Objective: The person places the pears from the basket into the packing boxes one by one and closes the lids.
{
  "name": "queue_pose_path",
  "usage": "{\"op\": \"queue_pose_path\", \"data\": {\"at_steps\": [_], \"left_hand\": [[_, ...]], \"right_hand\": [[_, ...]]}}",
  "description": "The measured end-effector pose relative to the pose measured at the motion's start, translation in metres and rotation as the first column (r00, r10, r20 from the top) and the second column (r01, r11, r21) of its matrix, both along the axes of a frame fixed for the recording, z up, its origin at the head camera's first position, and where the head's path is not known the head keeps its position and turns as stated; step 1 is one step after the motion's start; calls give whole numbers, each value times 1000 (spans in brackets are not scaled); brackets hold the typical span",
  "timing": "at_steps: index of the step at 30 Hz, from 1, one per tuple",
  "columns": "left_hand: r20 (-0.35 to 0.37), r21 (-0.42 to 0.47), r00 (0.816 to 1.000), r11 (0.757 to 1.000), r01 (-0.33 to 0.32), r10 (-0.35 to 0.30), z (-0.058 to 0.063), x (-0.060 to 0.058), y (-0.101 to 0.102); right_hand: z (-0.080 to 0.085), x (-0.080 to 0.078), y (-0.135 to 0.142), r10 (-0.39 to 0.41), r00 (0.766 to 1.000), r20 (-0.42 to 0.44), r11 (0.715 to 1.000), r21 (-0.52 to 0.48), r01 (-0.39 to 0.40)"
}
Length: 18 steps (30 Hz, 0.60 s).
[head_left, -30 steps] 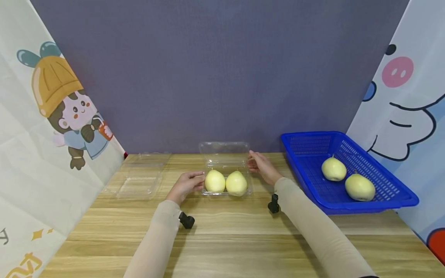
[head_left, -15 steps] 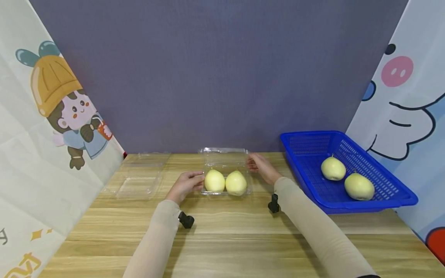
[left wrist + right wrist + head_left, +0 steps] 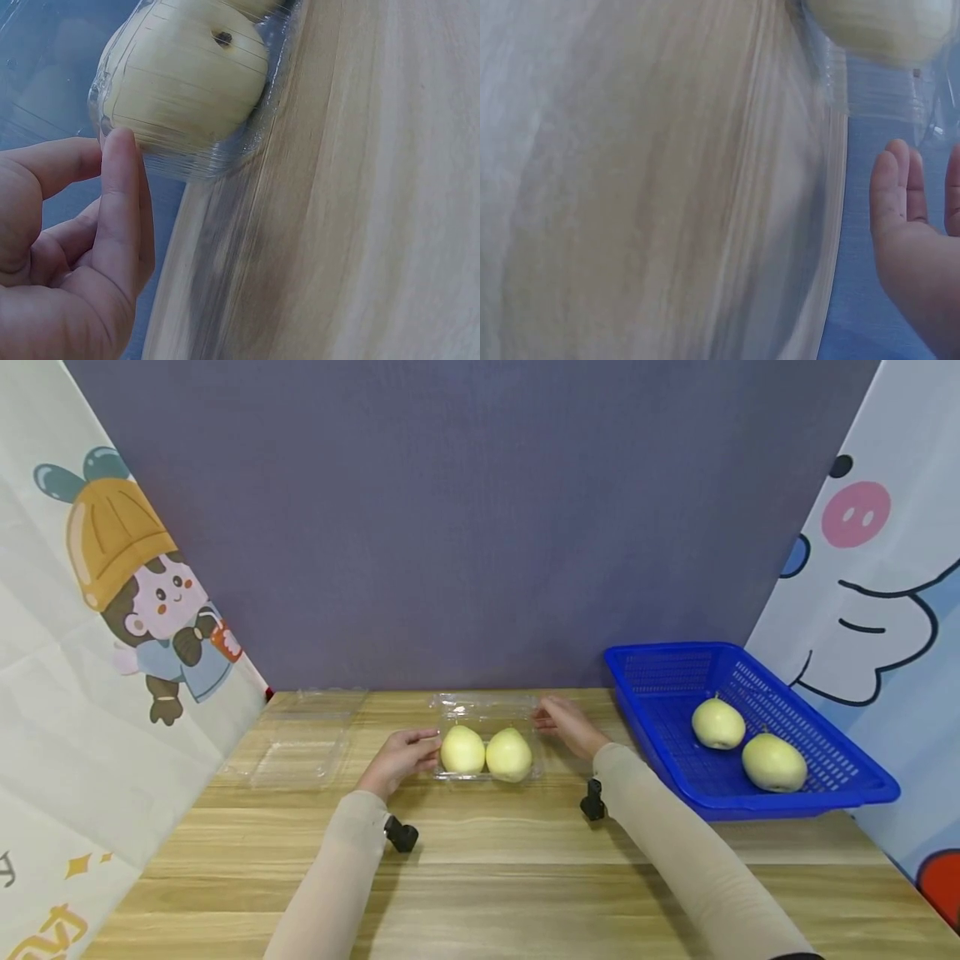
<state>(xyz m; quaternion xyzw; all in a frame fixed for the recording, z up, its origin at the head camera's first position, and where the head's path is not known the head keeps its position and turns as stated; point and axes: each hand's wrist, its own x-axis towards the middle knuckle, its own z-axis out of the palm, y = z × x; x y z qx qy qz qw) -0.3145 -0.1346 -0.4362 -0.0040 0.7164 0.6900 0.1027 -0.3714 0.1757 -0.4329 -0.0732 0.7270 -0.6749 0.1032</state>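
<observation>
We pinch the clear container with our left hand; inside it, two pears sit just right of those fingertips. Our right hand, fingers straight, is beside the tilted lid.

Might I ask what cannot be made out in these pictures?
Head view: whether the right hand touches the lid; too small.
Left wrist view: the farther pear, mostly cut off by the top edge.
Right wrist view: part of that hand, cut off by the right edge.
</observation>
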Motion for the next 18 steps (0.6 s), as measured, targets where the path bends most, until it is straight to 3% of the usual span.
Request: {"op": "queue_pose_path", "data": {"at_steps": [8,18], "left_hand": [[22,-6,1000,1000,-15,16,0,-2,0],[12,-10,1000,1000,-11,11,-1,-2,1]], "right_hand": [[0,0,3,48,999,-19,999,-5,-48],[-1,3,4,43,998,-45,998,40,-42]]}}
